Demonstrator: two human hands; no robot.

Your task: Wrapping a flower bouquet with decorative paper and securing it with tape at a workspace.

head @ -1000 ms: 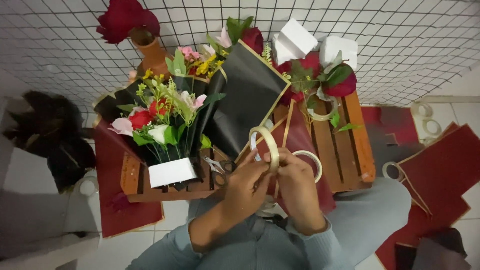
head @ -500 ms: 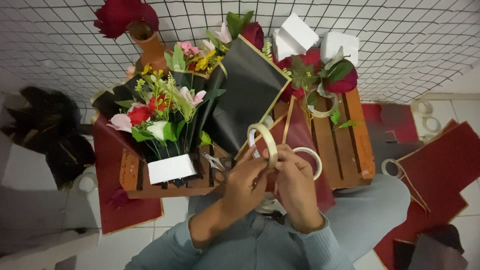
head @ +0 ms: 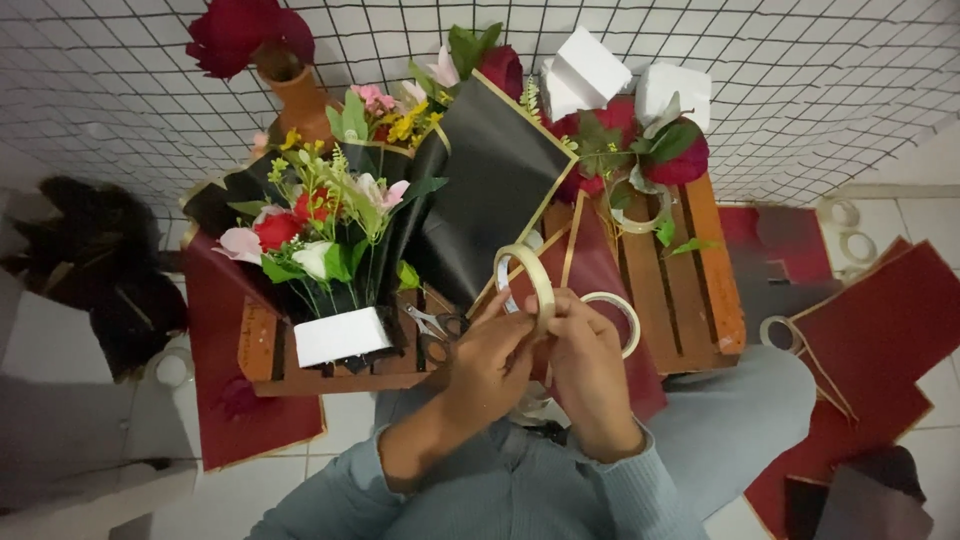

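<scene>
Both hands are up over the near edge of the crate. The left hand has its fingers closed on a tape roll, which stands on its edge above the fingertips. The right hand curls its fingers at the same roll, thumb touching it. A second roll sits just beside the right hand's knuckles. Scissors lie on the crate, near the left hand. Flowers in black paper stand at the crate's left side.

glossy plastic tape roll, slatted wooden crate, matt black wrapping paper
</scene>
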